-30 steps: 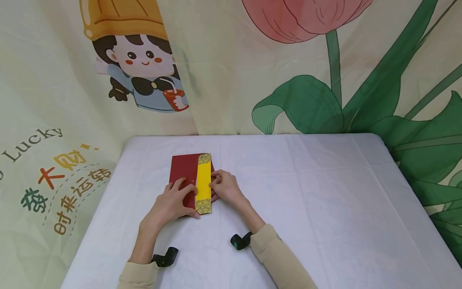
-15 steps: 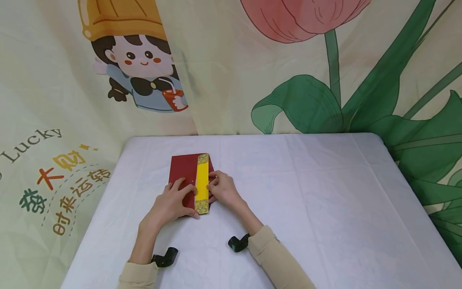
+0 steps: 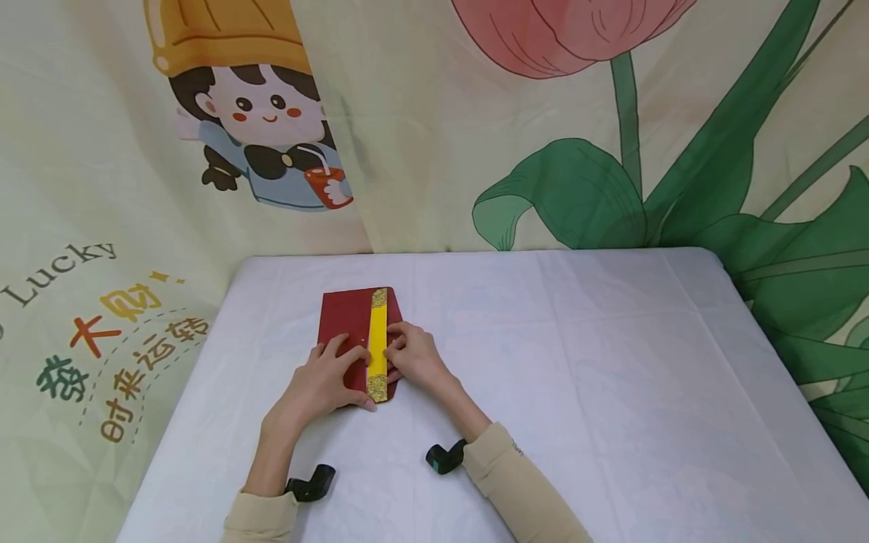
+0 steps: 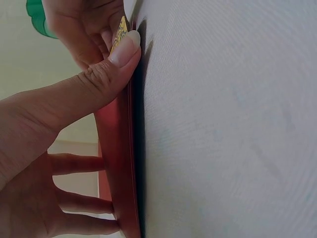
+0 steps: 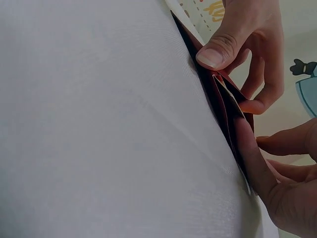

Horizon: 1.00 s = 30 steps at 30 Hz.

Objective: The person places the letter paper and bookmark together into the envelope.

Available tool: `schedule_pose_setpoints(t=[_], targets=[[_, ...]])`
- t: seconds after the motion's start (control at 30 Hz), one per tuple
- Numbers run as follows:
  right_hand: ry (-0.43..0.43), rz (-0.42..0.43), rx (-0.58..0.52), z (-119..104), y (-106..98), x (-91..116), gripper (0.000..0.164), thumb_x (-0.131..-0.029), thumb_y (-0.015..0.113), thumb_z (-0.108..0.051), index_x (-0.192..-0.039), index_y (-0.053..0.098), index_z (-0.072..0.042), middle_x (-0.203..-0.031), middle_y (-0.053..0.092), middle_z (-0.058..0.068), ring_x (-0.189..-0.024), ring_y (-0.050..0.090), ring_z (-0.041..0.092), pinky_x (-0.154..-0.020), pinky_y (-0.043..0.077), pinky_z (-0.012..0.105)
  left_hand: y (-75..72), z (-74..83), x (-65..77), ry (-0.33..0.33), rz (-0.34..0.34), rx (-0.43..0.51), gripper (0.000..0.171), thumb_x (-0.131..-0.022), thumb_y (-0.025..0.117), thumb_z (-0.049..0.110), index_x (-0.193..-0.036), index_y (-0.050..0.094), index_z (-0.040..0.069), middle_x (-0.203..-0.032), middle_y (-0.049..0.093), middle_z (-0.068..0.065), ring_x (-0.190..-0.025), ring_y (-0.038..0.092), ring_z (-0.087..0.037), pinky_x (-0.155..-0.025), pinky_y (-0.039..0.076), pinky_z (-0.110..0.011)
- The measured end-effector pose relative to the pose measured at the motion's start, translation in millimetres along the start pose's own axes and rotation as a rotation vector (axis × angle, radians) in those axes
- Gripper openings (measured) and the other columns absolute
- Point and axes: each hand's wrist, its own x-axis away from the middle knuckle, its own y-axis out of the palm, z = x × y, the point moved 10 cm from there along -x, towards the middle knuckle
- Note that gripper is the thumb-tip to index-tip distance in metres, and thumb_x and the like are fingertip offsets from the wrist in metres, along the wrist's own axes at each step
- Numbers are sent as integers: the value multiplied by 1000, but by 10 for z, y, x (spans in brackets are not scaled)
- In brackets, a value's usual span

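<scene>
A red envelope (image 3: 342, 311) lies on the white cloth, its flap spread to the right. A yellow card (image 3: 378, 332) with patterned gold ends lies across its mouth, the left part apparently inside. My left hand (image 3: 324, 379) grips the envelope at the mouth, thumb at the near edge and index finger bent on top; its other fingers rest on the red paper (image 4: 119, 153). From the right, my right hand (image 3: 416, 357) pinches the card's right edge between thumb and bent fingers. In the right wrist view the envelope's layers (image 5: 210, 89) stand slightly apart; the card's inner end is hidden.
The white-covered table (image 3: 577, 362) extends right of the envelope. A printed cloth backdrop (image 3: 421, 151) hangs behind its far edge. Small black wrist cameras sit at the left cuff (image 3: 312, 483) and right cuff (image 3: 445, 457).
My right hand has moved a little left, and the yellow card's right edge with it. The card's visible strip is narrower and more red flap shows. My left hand has stayed in place.
</scene>
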Motion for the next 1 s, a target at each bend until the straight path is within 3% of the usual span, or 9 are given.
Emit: schedule_pose_setpoints(t=[0.77,1.0], targets=[[-11,3,-5,-20,66,7,43,-97,63,5,-138,54,8,-87,70,15,-61,73,20,-54,61,31,-26,0,17,17,26,20,66,-69,93,47,-122,63,22,-154,39,-29,-133,37,-64,-90,46,-79],[-1,41,14,-27,90,33,38,-97,65,4,-134,57,10,-85,68,14,-60,71,19,-53,60,29,-40,-1,18,27,33,14,65,-68,92,50,-120,63,22,-152,40,-29,-130,39,-64,-87,48,-78]])
